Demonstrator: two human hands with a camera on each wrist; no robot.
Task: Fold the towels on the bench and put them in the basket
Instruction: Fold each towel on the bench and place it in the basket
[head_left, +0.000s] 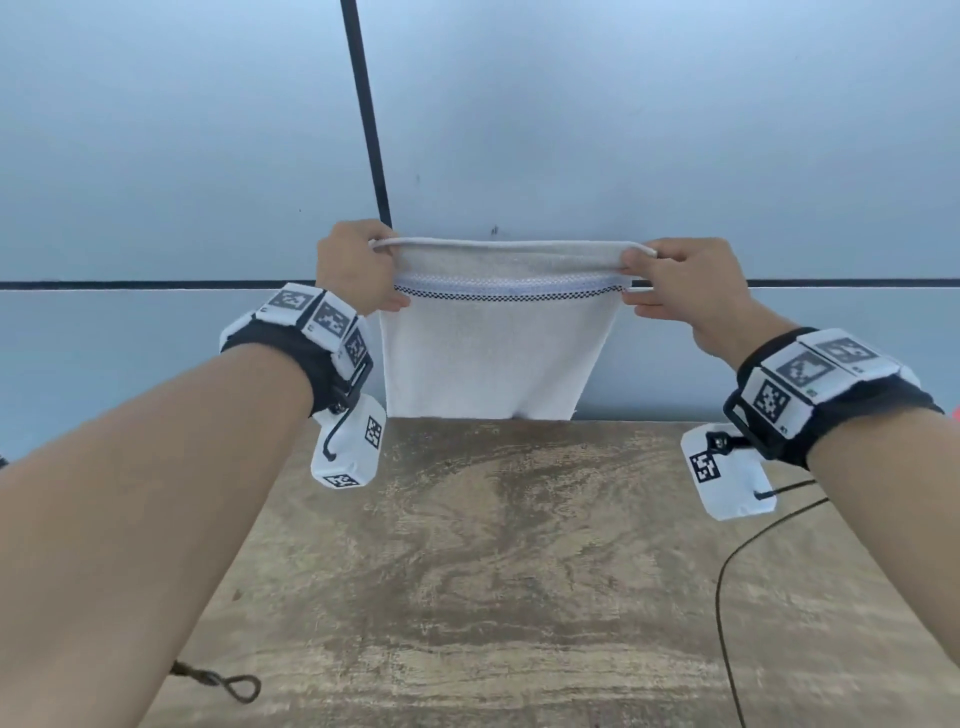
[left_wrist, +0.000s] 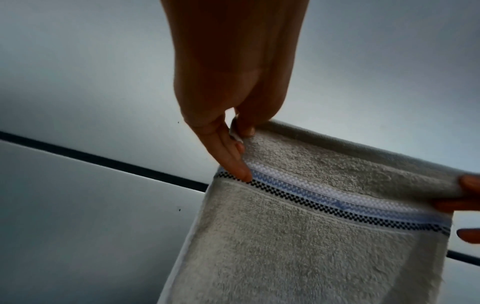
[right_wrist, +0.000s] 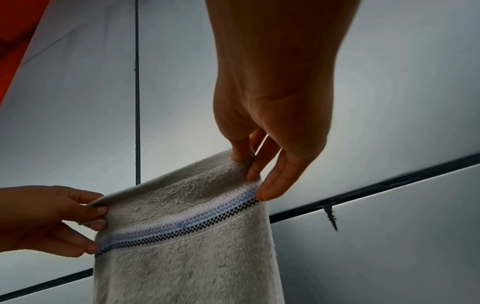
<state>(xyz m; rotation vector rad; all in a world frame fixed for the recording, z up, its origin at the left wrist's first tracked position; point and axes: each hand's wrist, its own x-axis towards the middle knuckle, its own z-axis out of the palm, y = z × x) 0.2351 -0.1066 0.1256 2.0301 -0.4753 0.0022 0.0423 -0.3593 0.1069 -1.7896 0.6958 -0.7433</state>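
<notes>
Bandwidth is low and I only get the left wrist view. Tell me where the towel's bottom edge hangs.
Observer: In the head view the towel hangs with its bottom edge level with the far edge of the bench. I cannot tell whether it touches.
Operator: Describe the right hand's grip.
Observer: In the right wrist view the right hand pinches the top corner, and its other fingers lie straight down the side edge.
Operator: Report what lies on the bench.
Observer: A black cable runs along its right side and a looped cord sits at the near left. No view shows a basket.
</notes>
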